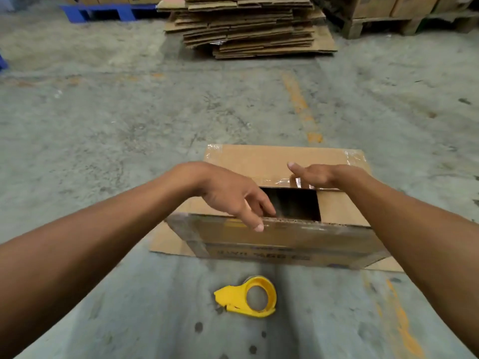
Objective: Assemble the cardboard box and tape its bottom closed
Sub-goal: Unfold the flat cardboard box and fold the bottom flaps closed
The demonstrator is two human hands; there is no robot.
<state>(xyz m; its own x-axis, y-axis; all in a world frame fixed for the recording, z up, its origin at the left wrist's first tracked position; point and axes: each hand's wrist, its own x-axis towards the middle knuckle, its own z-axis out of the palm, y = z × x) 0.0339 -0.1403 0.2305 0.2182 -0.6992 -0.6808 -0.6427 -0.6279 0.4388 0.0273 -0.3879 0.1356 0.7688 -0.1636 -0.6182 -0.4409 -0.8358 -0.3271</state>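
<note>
A brown cardboard box (337,211) stands on the concrete floor in front of me, bottom side up. Its far flap lies flat with clear tape on its corners and edge. A dark gap shows between the flaps in the middle. My left hand (233,198) hovers over the near flap's edge, fingers apart and pointing down at the gap. My right hand (313,174) rests flat on the far flap beside the gap, fingers spread. A yellow tape dispenser (246,297) lies on the floor near me, in front of the box, held by neither hand.
A tall stack of flattened cardboard boxes (248,27) lies on the floor straight ahead. A blue pallet (103,11) sits at the far left, a wooden pallet with boxes (388,16) at the far right. Faded orange lines mark the floor.
</note>
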